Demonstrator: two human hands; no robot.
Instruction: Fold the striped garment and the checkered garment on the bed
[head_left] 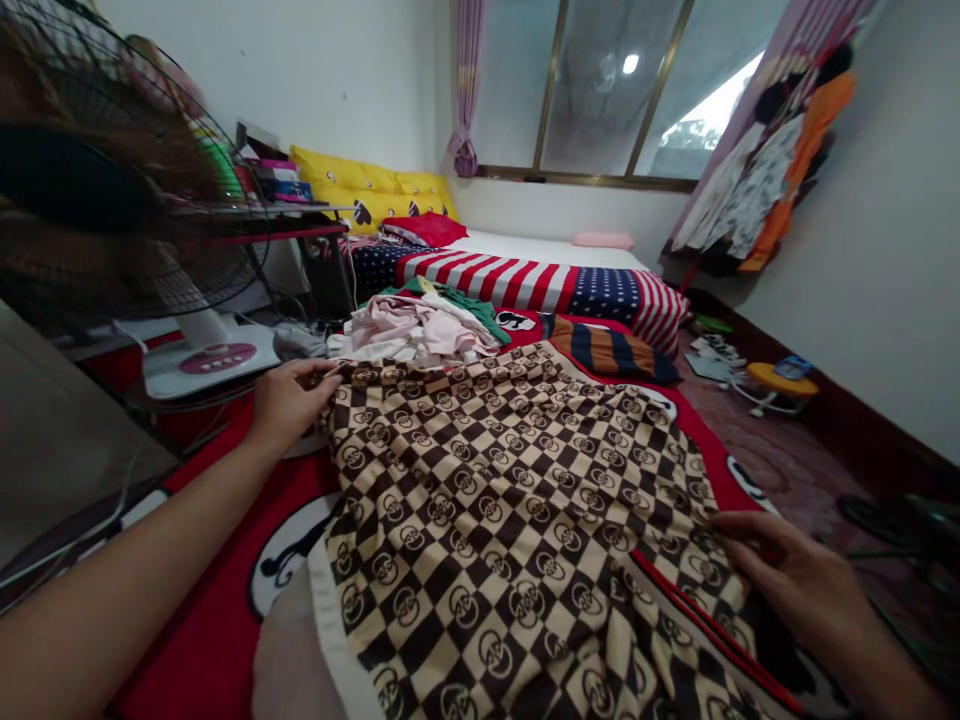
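On a red bedspread (217,620) in a cramped bedroom, the left hand (292,405) and right hand (787,570) pinch opposite edges of a brown-and-cream checked garment (495,530) laid across the bed, fingers closed on the cloth; pale clothes (412,330) heap just beyond, near a standing fan (127,190).

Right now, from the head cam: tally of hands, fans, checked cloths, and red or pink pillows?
Hands: 2 (left hand, right hand)
Checked cloths: 1 (brown-and-cream checked cloth)
Fans: 1 (electric fan)
Red pillows: 1 (red pillow)
Pink pillows: 1 (pink pillow)
Total: 6
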